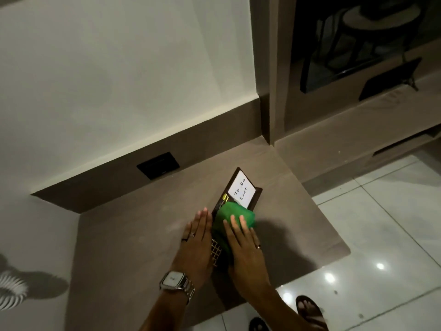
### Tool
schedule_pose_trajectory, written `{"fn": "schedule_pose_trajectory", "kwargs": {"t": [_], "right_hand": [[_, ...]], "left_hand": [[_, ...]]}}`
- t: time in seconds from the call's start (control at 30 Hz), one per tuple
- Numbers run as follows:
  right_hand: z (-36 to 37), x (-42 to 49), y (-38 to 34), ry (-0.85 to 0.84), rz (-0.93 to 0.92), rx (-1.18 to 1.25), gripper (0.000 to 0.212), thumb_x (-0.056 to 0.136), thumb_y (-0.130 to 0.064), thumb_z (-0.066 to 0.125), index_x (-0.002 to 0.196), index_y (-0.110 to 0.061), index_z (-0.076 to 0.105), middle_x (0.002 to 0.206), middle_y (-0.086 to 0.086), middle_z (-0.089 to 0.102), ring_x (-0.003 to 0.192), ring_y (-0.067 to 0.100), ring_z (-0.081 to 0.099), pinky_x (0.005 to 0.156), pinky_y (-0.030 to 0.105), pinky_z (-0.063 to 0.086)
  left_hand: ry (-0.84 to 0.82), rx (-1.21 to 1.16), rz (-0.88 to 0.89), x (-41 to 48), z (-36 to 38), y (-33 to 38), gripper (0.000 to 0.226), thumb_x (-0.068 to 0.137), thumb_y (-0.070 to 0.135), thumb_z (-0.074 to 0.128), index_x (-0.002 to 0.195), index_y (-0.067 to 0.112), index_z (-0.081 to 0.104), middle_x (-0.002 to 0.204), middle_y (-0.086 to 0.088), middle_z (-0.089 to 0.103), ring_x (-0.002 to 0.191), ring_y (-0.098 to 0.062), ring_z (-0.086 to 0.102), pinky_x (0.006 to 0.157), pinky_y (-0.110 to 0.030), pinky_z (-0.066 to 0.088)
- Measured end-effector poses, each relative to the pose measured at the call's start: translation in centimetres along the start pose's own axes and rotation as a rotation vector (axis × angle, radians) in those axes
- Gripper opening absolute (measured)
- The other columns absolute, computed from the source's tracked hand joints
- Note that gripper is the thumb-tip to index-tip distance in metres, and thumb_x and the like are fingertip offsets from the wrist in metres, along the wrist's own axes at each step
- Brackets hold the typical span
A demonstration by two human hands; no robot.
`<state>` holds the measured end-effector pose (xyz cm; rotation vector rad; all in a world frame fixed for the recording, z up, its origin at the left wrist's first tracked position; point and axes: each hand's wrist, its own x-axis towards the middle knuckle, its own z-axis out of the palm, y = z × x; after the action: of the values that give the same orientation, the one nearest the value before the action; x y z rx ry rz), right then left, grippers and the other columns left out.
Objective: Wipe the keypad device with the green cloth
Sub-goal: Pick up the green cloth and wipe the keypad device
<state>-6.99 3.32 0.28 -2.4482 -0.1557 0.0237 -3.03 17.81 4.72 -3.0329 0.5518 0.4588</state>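
Observation:
The keypad device (217,253) is a dark, flat unit lying on the brown desk (133,247); a patch of its gold-lined key grid shows between my hands. Its far end carries a white note reading "To Do List" (241,188). A green cloth (232,215) lies on the device's middle. My right hand (247,252) presses flat on the cloth, fingers stretched over it. My left hand (196,244), with rings and a silver wristwatch, lies flat against the device's left edge, fingers together. Most of the keypad is hidden under the cloth and my hands.
A black wall socket plate (158,165) sits in the brown back panel behind the desk. The desk's right edge (334,225) drops to a glossy white tiled floor (393,235). A white ribbed object (10,291) is at the far left. Dark shelving stands at the upper right.

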Motion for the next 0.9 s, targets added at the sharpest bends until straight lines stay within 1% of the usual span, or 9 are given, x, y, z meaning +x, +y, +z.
{"fn": "schedule_pose_trajectory", "kwargs": {"t": [0.17, 0.33, 0.43, 0.5, 0.57, 0.63, 0.77, 0.83, 0.9], "right_hand": [[1.2, -0.1, 0.8, -0.026, -0.016, 0.061, 0.096, 0.086, -0.004, 0.060, 0.147, -0.035, -0.007, 0.157, -0.010, -0.015, 0.144, 0.016, -0.023, 0.114, 0.046, 0.005], [0.6, 0.3, 3.0, -0.022, 0.108, 0.014, 0.093, 0.086, 0.004, 0.053, 0.149, -0.036, -0.003, 0.161, -0.008, -0.011, 0.147, 0.024, -0.015, 0.116, 0.054, 0.025], [1.5, -1.3, 2.6, -0.119, 0.021, 0.033, 0.094, 0.087, 0.003, 0.052, 0.146, -0.044, -0.004, 0.158, -0.016, -0.015, 0.146, 0.021, -0.022, 0.111, 0.058, 0.034], [0.8, -0.4, 2.3, -0.104, -0.116, 0.056, 0.088, 0.087, 0.000, 0.054, 0.149, -0.042, 0.008, 0.158, -0.016, -0.007, 0.147, 0.021, -0.017, 0.106, 0.061, 0.038], [-0.6, 1.7, 2.4, -0.035, -0.225, 0.027, 0.082, 0.083, 0.002, 0.053, 0.149, -0.035, 0.022, 0.160, -0.011, 0.008, 0.148, 0.024, -0.005, 0.099, 0.058, 0.042], [-1.8, 3.1, 3.3, -0.012, -0.219, -0.035, 0.082, 0.081, 0.008, 0.053, 0.149, -0.031, 0.029, 0.161, -0.007, 0.018, 0.149, 0.027, 0.003, 0.098, 0.054, 0.045], [-1.4, 1.8, 4.6, -0.091, -0.078, -0.039, 0.076, 0.086, 0.005, 0.054, 0.149, -0.031, 0.030, 0.162, -0.006, 0.017, 0.149, 0.025, 0.000, 0.108, 0.053, 0.040], [-0.9, 1.0, 3.8, -0.125, -0.171, 0.009, 0.078, 0.083, 0.006, 0.056, 0.147, -0.030, 0.033, 0.161, -0.003, 0.022, 0.149, 0.026, 0.006, 0.113, 0.053, 0.031], [-1.3, 1.6, 3.0, -0.099, -0.268, 0.056, 0.081, 0.079, 0.010, 0.057, 0.147, -0.029, 0.034, 0.160, -0.002, 0.026, 0.148, 0.026, 0.013, 0.111, 0.052, 0.029]], "left_hand": [[0.036, -0.042, 0.001, -0.1, 0.4, 0.1, 0.111, 0.087, 0.032, 0.059, 0.130, 0.021, -0.042, 0.151, -0.004, -0.034, 0.143, -0.026, -0.028, 0.117, -0.041, -0.014], [0.093, -0.134, 0.038, -0.7, -0.3, 0.8, 0.095, 0.083, 0.006, 0.051, 0.138, 0.015, -0.026, 0.153, -0.004, -0.027, 0.142, -0.026, -0.027, 0.118, -0.043, -0.013], [0.116, -0.168, 0.027, -0.8, -0.3, 0.9, 0.092, 0.084, 0.000, 0.046, 0.138, 0.016, -0.027, 0.153, -0.004, -0.028, 0.141, -0.024, -0.028, 0.117, -0.041, -0.015], [0.131, -0.184, 0.048, -0.7, -0.1, 0.9, 0.096, 0.083, 0.000, 0.049, 0.138, 0.016, -0.027, 0.153, -0.003, -0.026, 0.142, -0.023, -0.026, 0.117, -0.042, -0.014], [0.162, -0.283, 0.035, -0.6, -0.2, 0.9, 0.103, 0.075, -0.007, 0.055, 0.145, 0.017, -0.017, 0.156, -0.001, -0.016, 0.144, -0.021, -0.019, 0.117, -0.042, -0.013], [0.169, -0.332, 0.008, -0.7, -0.2, 0.7, 0.109, 0.068, -0.013, 0.058, 0.150, 0.017, -0.007, 0.159, -0.001, -0.007, 0.146, -0.020, -0.015, 0.118, -0.041, -0.011], [0.163, -0.354, 0.002, -0.7, -0.2, 0.8, 0.110, 0.066, -0.014, 0.060, 0.151, 0.016, -0.004, 0.161, -0.006, -0.003, 0.147, -0.020, -0.013, 0.119, -0.043, -0.009], [0.163, -0.363, 0.004, -0.7, -0.1, 0.8, 0.110, 0.067, -0.011, 0.063, 0.150, 0.016, -0.004, 0.161, -0.006, -0.002, 0.147, -0.021, -0.013, 0.120, -0.044, -0.007], [0.172, -0.359, 0.001, -0.7, -0.1, 0.9, 0.112, 0.067, -0.010, 0.066, 0.150, 0.017, -0.004, 0.161, -0.006, -0.002, 0.147, -0.020, -0.013, 0.121, -0.045, -0.006]]}}
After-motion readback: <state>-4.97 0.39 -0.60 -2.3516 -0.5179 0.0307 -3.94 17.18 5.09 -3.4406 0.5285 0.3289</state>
